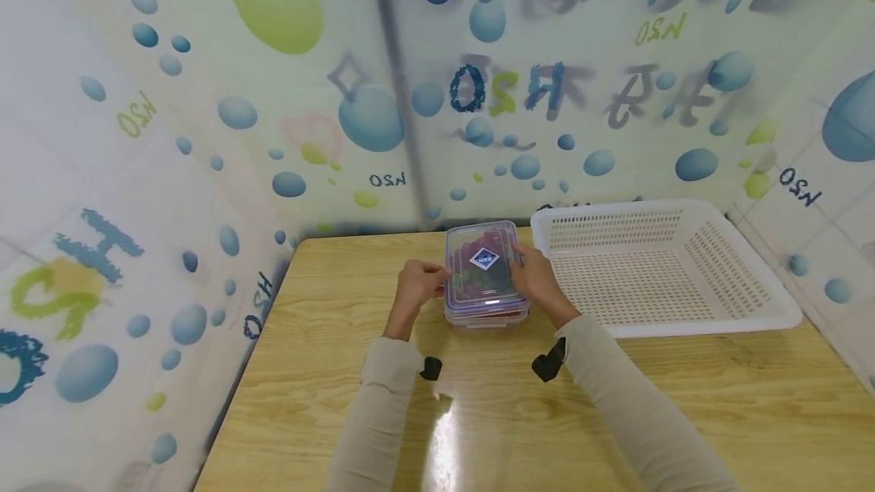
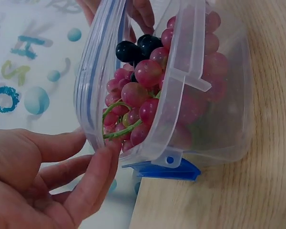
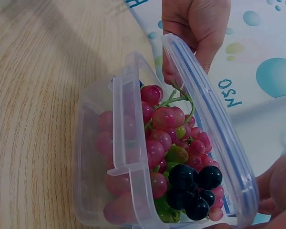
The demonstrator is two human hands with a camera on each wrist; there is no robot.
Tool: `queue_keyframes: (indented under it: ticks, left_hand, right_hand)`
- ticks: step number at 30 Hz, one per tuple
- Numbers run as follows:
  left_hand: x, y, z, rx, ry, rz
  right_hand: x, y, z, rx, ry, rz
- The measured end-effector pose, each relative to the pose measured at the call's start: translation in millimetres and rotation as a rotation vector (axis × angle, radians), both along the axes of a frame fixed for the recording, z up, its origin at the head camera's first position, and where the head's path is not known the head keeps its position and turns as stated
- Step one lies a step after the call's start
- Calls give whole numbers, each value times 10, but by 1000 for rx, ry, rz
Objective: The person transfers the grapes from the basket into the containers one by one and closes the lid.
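A clear plastic food container (image 1: 488, 320) stands on the table, with pink-red grapes (image 2: 148, 74) and a green stem heaped above its rim. A cluster of black grapes (image 3: 198, 186) lies among them. The clear lid (image 1: 472, 294), with a blue seal and a diamond label, is tilted over the fruit, leaving a gap along the near side. My left hand (image 1: 418, 283) pinches the lid's left edge between thumb and fingers. At the opposite edge, my right hand (image 1: 536, 279) grips the lid. A blue clip (image 2: 171, 168) hangs folded out from the container's side.
To the right of the container stands a white slotted plastic basket (image 1: 636, 279). Both rest on a wooden table (image 1: 307, 370). A bubble-patterned covering (image 1: 307, 97) rises behind the table and along its sides.
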State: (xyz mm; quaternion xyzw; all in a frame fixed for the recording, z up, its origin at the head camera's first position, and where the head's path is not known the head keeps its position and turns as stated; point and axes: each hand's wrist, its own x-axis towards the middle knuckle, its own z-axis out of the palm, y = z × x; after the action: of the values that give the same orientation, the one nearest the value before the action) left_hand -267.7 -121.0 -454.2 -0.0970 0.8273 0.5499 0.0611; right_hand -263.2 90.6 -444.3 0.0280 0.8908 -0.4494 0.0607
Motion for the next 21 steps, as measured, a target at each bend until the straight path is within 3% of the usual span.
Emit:
queue_keyframes:
  ticks: [8,15,21]
  left_hand:
    - [26,-54,-54,15,-15,-9]
    - [23,-58,-109,-44,6,-1]
    - [-20,-27,-128,-133,13,-33]
  right_hand:
    - [-1,4,-22,20,25,4]
    - [21,-33,-77,87,158,12]
    - [20,-49,-106,102,192,11]
